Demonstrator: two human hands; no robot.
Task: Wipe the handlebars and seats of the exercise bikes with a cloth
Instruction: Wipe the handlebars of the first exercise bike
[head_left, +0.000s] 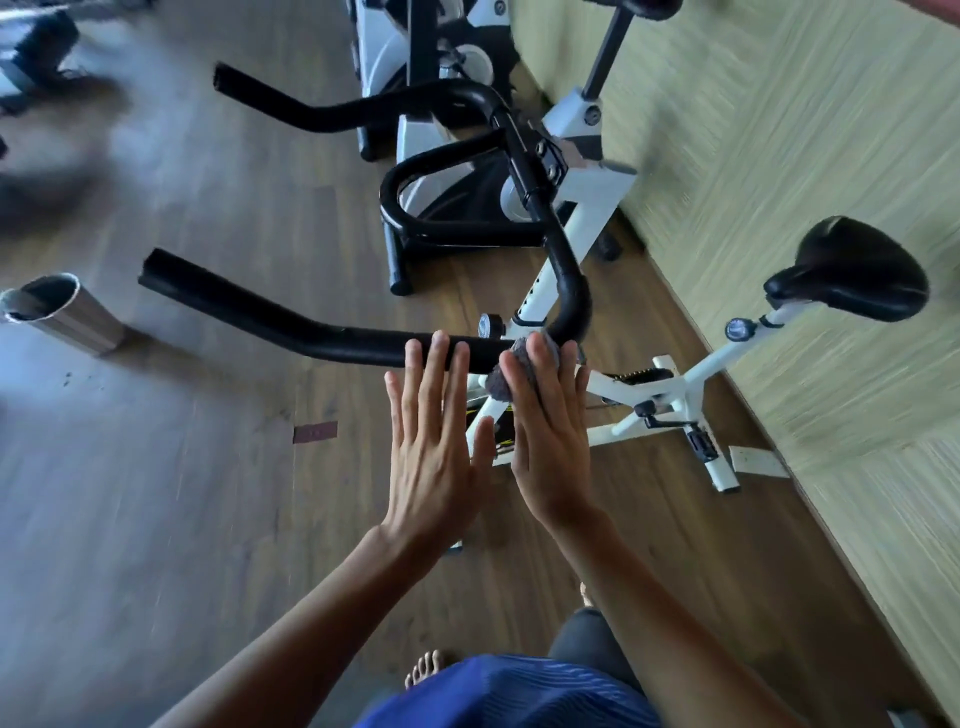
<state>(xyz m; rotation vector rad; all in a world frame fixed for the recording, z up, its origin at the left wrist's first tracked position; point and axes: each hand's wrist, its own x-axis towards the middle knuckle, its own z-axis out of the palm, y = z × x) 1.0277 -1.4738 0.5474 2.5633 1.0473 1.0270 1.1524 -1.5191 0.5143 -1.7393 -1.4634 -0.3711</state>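
A white exercise bike stands before me with black handlebars and a black seat at the right. My left hand is flat with straight fingers, its fingertips over the near handlebar arm. My right hand lies flat with straight fingers on a grey cloth, pressing it against the handlebar near the bend. Most of the cloth is hidden under the hand.
A second white bike stands behind the first, next to the greenish wall. A metal bin sits on the wooden floor at the left. Blurred equipment is at the far left. My bare foot shows below.
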